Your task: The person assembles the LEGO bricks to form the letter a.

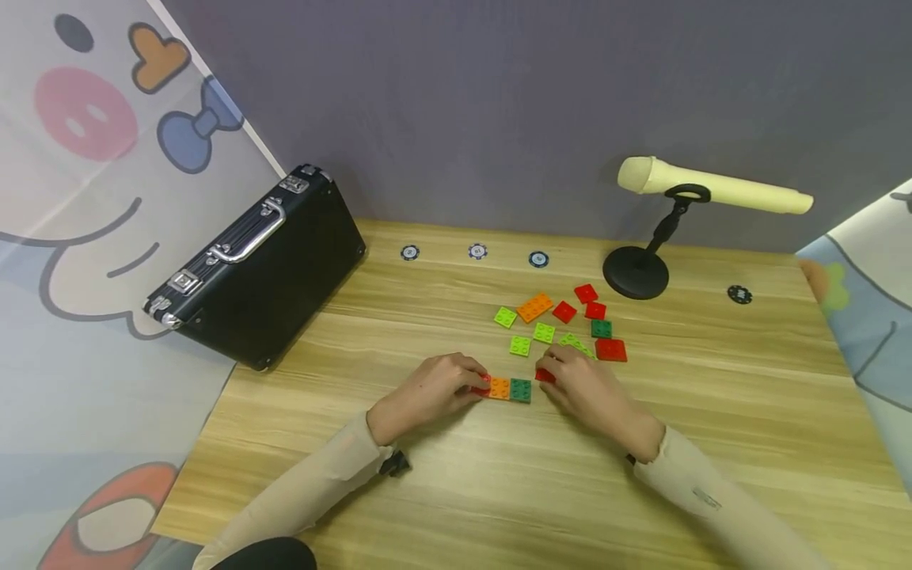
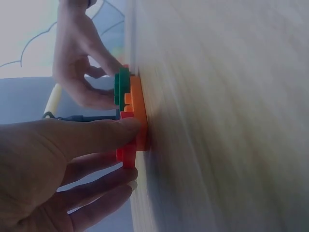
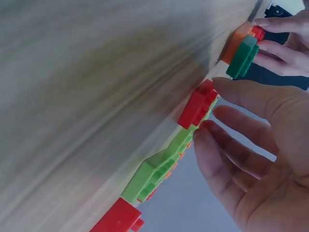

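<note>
My left hand (image 1: 431,393) pinches a red brick (image 2: 128,154) at the left end of a low joined row. That red brick sits on an orange brick (image 1: 500,388), and a dark green brick (image 1: 521,390) is on the orange one's right end. To the right of the row, a short gap apart, my right hand (image 1: 587,392) holds another red brick (image 3: 197,104) between thumb and fingers, low at the tabletop. In the head view the fingers partly cover both red bricks.
Behind the right hand lie loose bricks: lime green (image 1: 545,332), orange (image 1: 534,307), red (image 1: 611,350) and dark green (image 1: 602,328). A black case (image 1: 278,277) stands left. Poker chips (image 1: 477,251) and a microphone (image 1: 734,188) on a black stand (image 1: 636,272) are farther back.
</note>
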The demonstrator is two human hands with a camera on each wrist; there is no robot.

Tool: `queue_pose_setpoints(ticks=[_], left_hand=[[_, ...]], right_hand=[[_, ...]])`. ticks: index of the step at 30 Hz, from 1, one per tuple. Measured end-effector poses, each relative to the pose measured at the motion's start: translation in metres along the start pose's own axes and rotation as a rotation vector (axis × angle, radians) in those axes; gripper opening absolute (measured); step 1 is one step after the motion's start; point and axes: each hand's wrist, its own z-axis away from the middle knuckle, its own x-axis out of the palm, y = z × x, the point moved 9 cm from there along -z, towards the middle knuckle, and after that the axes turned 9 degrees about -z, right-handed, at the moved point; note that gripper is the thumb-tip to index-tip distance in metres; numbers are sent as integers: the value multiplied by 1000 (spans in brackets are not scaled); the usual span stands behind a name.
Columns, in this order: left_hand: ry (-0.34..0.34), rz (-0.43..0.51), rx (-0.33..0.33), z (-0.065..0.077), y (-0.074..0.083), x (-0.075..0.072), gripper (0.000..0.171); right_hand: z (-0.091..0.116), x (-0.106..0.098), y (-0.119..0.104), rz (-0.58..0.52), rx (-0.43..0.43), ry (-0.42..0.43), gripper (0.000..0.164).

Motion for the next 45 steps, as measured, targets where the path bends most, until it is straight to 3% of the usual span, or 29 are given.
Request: queue_pose_setpoints(ticks=[13, 22, 27, 38, 45], left_hand=[[22, 11, 18, 1, 1, -1, 15], [28, 28, 18, 0, -1, -1, 14], [37, 32, 22, 0, -1, -1, 14], [40, 49, 13, 0, -2, 0, 14], [31, 62, 7, 2, -2, 3, 14]], right_hand=[[3, 4, 1, -33, 7, -1, 23], [3, -12, -21, -138, -97, 97, 27], [1, -10, -33, -188, -134, 83, 29], [2, -3, -37, -145, -140, 70, 25], [2, 0, -36, -125, -95, 58, 25]])
